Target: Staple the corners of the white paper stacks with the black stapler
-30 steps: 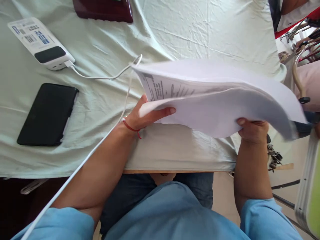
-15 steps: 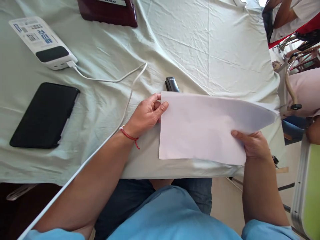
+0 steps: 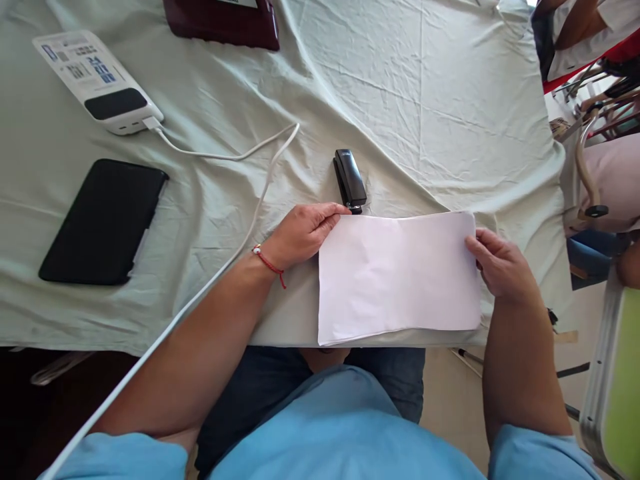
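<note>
White sheets of paper [image 3: 400, 277], more than one layer thick at the lower left edge, lie before me near the front edge of the table. At their upper left corner, my left hand [image 3: 307, 230] is closed on the paper, thumb and fingers together. My right hand [image 3: 503, 261] pinches the right edge, thumb on top and the other fingers partly hidden behind. Just beyond the paper's top edge a black stapler [image 3: 351, 179] rests on the cloth, close to my left fingertips.
A pale green cloth [image 3: 370, 80] covers the table. On the left lie a black tablet-like slab [image 3: 104, 221] and a white power bank [image 3: 123, 107], its white cable [image 3: 200, 293] running across my left forearm. A dark red case [image 3: 223, 23] stands behind. People sit at right.
The raised right side of the paper has come down flat, and its top edge has dropped towards me, uncovering the stapler. My right hand has shifted up along the right edge.
</note>
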Demonstrator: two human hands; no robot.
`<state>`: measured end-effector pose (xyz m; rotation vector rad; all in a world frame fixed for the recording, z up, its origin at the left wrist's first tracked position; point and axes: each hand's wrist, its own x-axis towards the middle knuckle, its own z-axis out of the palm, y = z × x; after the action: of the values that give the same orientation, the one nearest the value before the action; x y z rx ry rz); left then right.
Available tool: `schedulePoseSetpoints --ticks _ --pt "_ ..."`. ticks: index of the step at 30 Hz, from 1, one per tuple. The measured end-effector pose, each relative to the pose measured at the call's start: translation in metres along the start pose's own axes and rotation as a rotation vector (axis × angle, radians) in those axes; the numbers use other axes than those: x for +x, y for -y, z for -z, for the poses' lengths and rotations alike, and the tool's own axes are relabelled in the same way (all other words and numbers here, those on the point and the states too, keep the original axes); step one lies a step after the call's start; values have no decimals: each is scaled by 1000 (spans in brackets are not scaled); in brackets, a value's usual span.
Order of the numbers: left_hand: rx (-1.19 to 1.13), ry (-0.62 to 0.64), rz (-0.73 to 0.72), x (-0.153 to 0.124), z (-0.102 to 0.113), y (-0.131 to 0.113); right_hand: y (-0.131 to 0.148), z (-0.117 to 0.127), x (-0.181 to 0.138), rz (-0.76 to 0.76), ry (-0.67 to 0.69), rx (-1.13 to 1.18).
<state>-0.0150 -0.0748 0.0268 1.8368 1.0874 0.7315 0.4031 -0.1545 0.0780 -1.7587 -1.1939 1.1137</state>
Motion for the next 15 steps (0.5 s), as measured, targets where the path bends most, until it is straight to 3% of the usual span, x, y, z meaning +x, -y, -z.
schedulePoseSetpoints --ticks 5,10,15 --pt "12 -36 -9 -1 -3 3 0 -14 33 24 25 -53" --pt "122 -118 0 0 -6 0 -10 -32 48 164 -164 -121" --pt "102 -91 8 0 -3 -4 -25 -32 52 282 -261 -252"
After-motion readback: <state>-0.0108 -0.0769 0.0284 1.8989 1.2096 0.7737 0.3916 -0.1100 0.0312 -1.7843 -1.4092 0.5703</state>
